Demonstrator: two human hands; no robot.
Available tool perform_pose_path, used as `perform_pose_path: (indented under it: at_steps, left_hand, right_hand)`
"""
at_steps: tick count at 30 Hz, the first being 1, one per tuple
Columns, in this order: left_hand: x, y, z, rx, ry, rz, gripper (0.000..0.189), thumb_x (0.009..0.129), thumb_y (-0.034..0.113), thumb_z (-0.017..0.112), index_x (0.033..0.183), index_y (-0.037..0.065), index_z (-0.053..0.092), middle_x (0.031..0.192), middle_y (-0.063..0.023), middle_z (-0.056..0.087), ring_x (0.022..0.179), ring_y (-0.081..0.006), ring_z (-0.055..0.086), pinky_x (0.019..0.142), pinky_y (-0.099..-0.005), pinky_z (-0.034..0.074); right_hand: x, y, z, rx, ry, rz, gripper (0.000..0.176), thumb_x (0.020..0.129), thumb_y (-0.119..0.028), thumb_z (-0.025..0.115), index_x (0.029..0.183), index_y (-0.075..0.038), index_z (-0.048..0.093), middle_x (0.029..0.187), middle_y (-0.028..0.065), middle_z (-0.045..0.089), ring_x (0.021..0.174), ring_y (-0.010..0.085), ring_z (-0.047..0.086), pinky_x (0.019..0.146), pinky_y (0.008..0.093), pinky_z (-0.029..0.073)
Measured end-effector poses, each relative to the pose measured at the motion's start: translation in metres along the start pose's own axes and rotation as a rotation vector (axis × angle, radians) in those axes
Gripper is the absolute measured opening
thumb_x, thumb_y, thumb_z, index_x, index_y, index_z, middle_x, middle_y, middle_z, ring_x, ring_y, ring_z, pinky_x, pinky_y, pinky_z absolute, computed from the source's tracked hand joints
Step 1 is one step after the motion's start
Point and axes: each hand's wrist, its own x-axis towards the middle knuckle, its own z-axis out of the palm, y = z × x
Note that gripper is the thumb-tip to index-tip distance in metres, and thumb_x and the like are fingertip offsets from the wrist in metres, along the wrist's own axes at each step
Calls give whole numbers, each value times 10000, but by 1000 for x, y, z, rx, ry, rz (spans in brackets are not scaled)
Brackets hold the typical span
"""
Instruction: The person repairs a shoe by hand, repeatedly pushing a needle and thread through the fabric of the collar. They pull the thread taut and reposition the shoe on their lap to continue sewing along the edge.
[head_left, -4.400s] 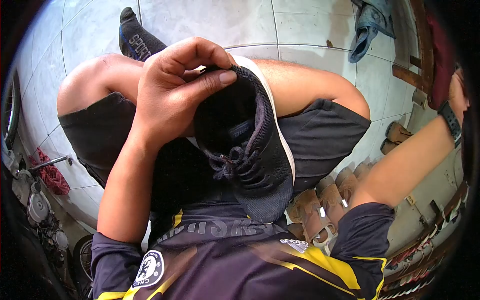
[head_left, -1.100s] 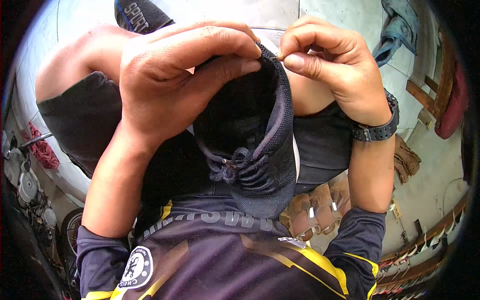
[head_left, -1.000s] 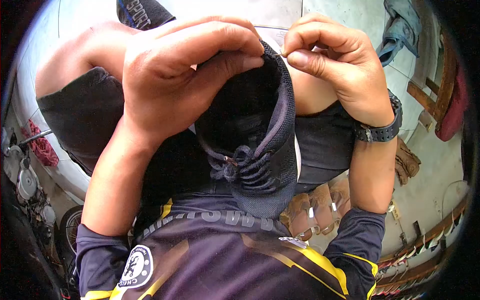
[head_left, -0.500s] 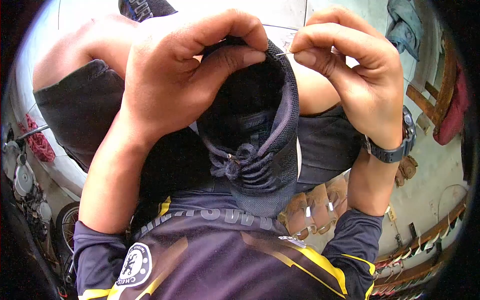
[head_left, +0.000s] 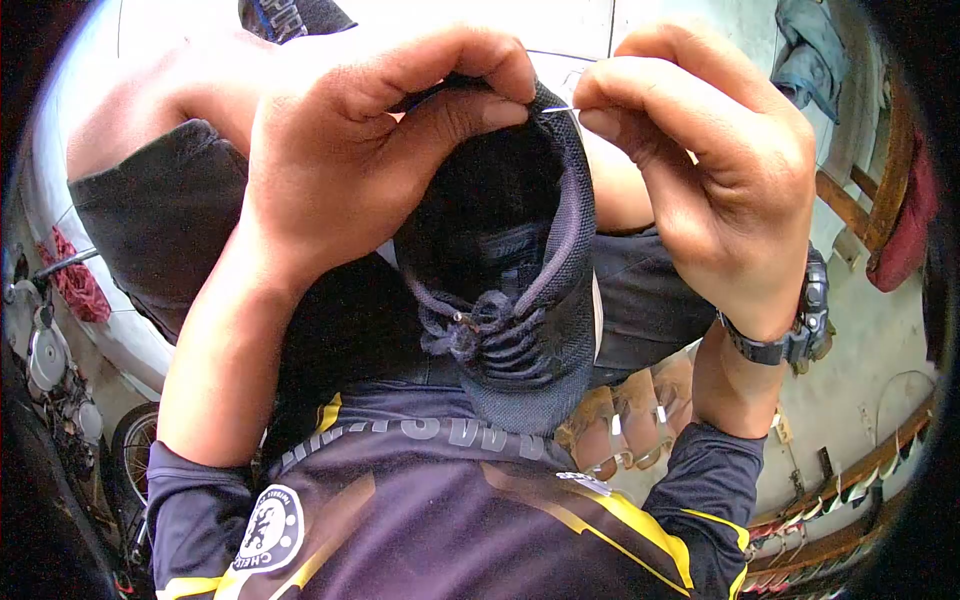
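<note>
A black knit shoe [head_left: 575, 285] rests in my lap, its opening facing up and its toe pointing toward my chest. Its dark laces [head_left: 475, 325] are tied in a bow. My left hand [head_left: 345, 150] pinches the heel end of the collar between thumb and forefinger. Just right of that pinch, a thin needle [head_left: 557, 109] lies across the collar edge. My right hand [head_left: 725, 150] grips the needle's other end between thumb and fingertips. Whether the needle's tip is in the fabric is too small to tell, and I cannot make out any thread.
A dark printed cloth item [head_left: 295, 18] lies beyond my left hand. Motorcycle parts [head_left: 45, 350] and a wheel [head_left: 135, 450] stand at left. A blue-grey cloth [head_left: 810, 60], a wooden frame [head_left: 890, 190] and a maroon cloth [head_left: 908, 220] are at right. Racks [head_left: 850, 480] line the lower right.
My right hand has turned slightly, its wrist shifting right and down. The needle has moved a little to the left over the collar. My left hand keeps its pinch on the shoe.
</note>
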Motion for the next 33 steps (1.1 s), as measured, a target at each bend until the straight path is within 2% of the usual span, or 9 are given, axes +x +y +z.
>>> perform_pose_path:
  at_steps: [1, 3, 6, 16, 21, 24, 28, 33]
  left_hand:
    - [1, 2, 0, 8, -5, -6, 178, 876, -135, 690, 1033, -51, 680, 1013, -112, 729, 1000, -219, 699, 918, -331, 562]
    - [1, 3, 0, 17, -11, -11, 174, 879, -133, 687, 1032, -51, 679, 1016, -112, 728, 1000, -219, 699, 919, -332, 561]
    - [1, 1, -1, -11, -33, -49, 163, 885, -129, 681, 1028, -50, 676, 1015, -109, 726, 995, -220, 697, 921, -331, 558]
    - [1, 3, -1, -92, -20, -50, 167, 882, -138, 678, 1023, -49, 666, 987, -96, 708, 1017, -236, 687, 910, -334, 550]
    - [-4, -6, -2, -193, 22, -95, 169, 873, -144, 684, 1008, -45, 668, 994, -100, 712, 1034, -245, 687, 919, -333, 547]
    - [-4, -7, -3, -156, 21, -70, 174, 871, -147, 686, 1011, -44, 672, 1002, -106, 714, 1052, -250, 688, 938, -337, 544]
    - [-4, -4, -2, -218, 45, -159, 184, 862, -149, 692, 1010, -40, 678, 1027, -121, 722, 1066, -251, 688, 957, -342, 541]
    - [-3, -6, -2, -291, 60, -161, 183, 852, -152, 697, 994, -37, 680, 1038, -132, 727, 1064, -243, 688, 958, -343, 543]
  right_hand:
    - [0, 0, 0, 12, 32, -3, 159, 782, 104, 727, 923, 34, 705, 869, 105, 651, 776, 210, 666, 687, 286, 521]
    - [5, -5, -9, 14, -117, 121, 143, 786, 96, 729, 912, 35, 699, 868, 99, 651, 772, 197, 657, 685, 278, 509]
    - [2, -5, -11, 76, -129, 191, 122, 797, 83, 730, 903, 35, 693, 868, 89, 650, 774, 179, 649, 688, 268, 497]
    - [-3, 4, -8, 133, -147, 189, 96, 834, 43, 730, 923, 21, 704, 872, 52, 657, 746, 123, 592, 649, 244, 425]
    - [-8, 5, -3, 375, -154, 416, 81, 881, -11, 735, 962, -3, 734, 889, 14, 682, 791, 85, 585, 706, 225, 413]
    - [-11, 9, 0, 546, -146, 500, 104, 890, -22, 740, 990, 5, 737, 911, 12, 691, 799, 80, 588, 700, 221, 413]
    - [-10, 12, -1, 567, -175, 501, 123, 894, -9, 738, 1014, 16, 734, 932, 24, 697, 829, 89, 610, 732, 224, 443]
    - [-11, 17, -2, 655, -213, 579, 128, 921, -1, 718, 1043, 38, 719, 979, 48, 704, 920, 124, 659, 866, 261, 512]
